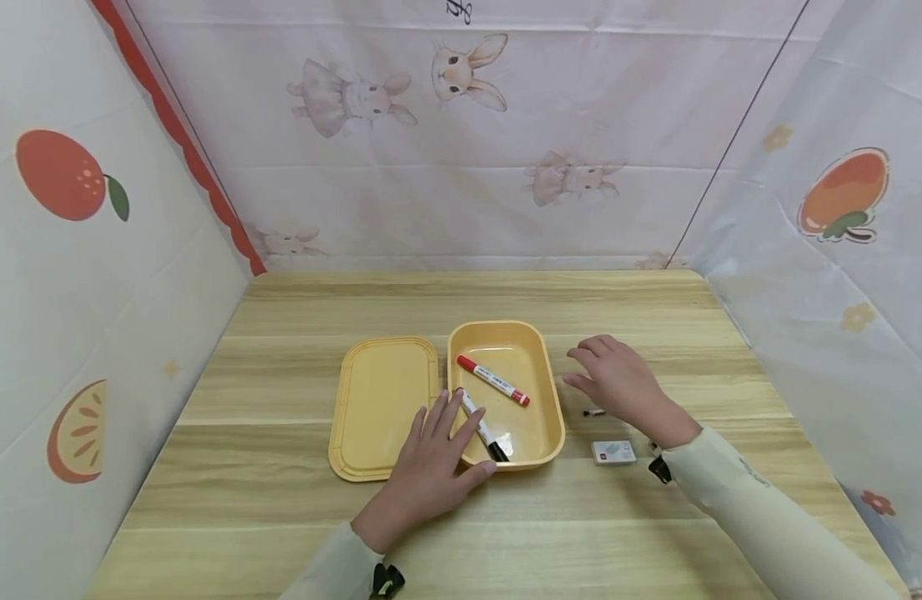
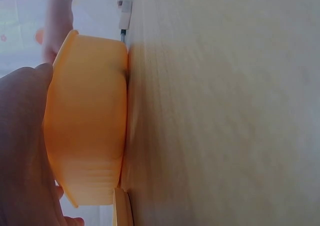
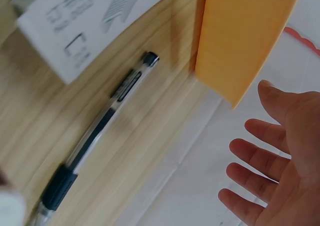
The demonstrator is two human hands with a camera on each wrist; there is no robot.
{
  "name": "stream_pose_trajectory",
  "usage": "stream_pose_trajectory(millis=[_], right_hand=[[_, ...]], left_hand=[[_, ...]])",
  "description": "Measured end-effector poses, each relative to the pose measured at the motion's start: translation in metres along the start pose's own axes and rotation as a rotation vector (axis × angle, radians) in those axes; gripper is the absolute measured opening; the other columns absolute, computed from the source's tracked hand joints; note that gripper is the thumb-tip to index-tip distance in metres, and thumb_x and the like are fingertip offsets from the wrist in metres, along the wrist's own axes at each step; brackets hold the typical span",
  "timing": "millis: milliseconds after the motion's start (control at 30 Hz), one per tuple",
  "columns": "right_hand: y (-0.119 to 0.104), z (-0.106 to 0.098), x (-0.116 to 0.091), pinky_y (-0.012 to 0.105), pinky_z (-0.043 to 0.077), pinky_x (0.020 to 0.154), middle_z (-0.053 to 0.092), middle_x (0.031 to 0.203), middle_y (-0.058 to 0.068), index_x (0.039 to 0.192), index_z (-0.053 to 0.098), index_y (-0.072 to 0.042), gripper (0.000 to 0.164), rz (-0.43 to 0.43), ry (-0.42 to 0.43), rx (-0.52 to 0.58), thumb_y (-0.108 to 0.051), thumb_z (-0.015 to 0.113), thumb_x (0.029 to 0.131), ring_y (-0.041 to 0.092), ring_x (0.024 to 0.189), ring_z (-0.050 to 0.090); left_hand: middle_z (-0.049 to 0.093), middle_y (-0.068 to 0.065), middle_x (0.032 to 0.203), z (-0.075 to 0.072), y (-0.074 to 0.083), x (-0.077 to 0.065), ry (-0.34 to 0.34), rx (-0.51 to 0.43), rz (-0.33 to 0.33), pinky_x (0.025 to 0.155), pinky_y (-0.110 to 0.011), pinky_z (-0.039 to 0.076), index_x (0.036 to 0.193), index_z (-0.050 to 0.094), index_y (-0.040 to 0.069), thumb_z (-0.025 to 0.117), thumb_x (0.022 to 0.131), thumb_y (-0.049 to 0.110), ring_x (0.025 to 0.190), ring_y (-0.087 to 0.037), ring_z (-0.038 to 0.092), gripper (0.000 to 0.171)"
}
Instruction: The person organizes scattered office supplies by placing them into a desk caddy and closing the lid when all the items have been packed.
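A yellow plastic box (image 1: 532, 433) stands on the table, holding a red marker (image 1: 493, 381) and a white marker with a black cap (image 1: 473, 414). My left hand (image 1: 427, 471) lies with spread fingers at the box's near left rim, its fingertips overlapping the black-capped marker. To the right of the box, my right hand (image 1: 618, 383) hovers with fingers apart and holds nothing. Below that hand, a clear pen with a black grip (image 3: 102, 123) lies on the wood; the head view shows only its tip. Close by is a small white printed box (image 1: 613, 452).
A flat yellow lid (image 1: 386, 408) lies on the table just left of the box. The wooden table (image 1: 281, 467) is bordered by printed cloth (image 1: 446, 217) at the back and on both sides.
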State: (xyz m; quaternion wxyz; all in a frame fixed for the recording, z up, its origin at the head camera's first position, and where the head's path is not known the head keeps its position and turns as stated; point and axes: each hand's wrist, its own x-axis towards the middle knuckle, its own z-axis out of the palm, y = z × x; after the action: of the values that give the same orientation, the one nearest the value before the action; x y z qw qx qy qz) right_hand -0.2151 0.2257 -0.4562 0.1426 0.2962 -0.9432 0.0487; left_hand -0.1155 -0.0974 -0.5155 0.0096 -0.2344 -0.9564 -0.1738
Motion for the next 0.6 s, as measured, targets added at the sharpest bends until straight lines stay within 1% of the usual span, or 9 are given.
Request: stream_pose_trajectory(millis=[167,333,467,600], right_hand=[[0.008,-0.001,-0.008,0.050,0.053,0.095,0.069,0.116,0.016,0.119,0.071,-0.001,0.042,0.025,-0.009,-0.010,-0.034,0.075,0.094,0.035,0.113,0.062],[0.016,-0.002,-0.018,0.049,0.053,0.094,0.070,0.115,0.016,0.118,0.072,-0.001,0.040,0.042,0.002,-0.025,-0.032,0.077,0.093,0.035,0.112,0.063],[0.021,-0.003,-0.026,0.050,0.053,0.094,0.070,0.115,0.017,0.117,0.071,0.000,0.040,0.041,0.018,-0.018,-0.030,0.078,0.092,0.036,0.112,0.063],[0.028,-0.003,-0.033,0.051,0.053,0.095,0.070,0.117,0.018,0.118,0.071,0.000,0.040,0.064,0.008,-0.013,-0.029,0.078,0.092,0.037,0.113,0.062]], left_hand=[[0.007,-0.008,0.173,0.000,0.000,0.000,-0.005,0.000,-0.002,0.125,-0.054,0.007,0.164,0.026,0.030,0.028,0.097,0.078,0.159,-0.027,-0.004,0.082],[0.007,-0.008,0.173,0.000,0.000,0.000,0.000,0.002,0.001,0.125,-0.055,0.008,0.164,0.027,0.030,0.028,0.098,0.078,0.159,-0.027,-0.003,0.082],[0.007,-0.008,0.173,0.000,0.000,0.001,0.000,0.004,0.003,0.125,-0.056,0.008,0.164,0.026,0.030,0.028,0.098,0.078,0.159,-0.028,-0.002,0.081],[0.007,-0.008,0.173,-0.001,0.000,0.001,-0.007,0.002,0.001,0.125,-0.056,0.008,0.164,0.026,0.030,0.027,0.098,0.078,0.159,-0.027,-0.002,0.082]])
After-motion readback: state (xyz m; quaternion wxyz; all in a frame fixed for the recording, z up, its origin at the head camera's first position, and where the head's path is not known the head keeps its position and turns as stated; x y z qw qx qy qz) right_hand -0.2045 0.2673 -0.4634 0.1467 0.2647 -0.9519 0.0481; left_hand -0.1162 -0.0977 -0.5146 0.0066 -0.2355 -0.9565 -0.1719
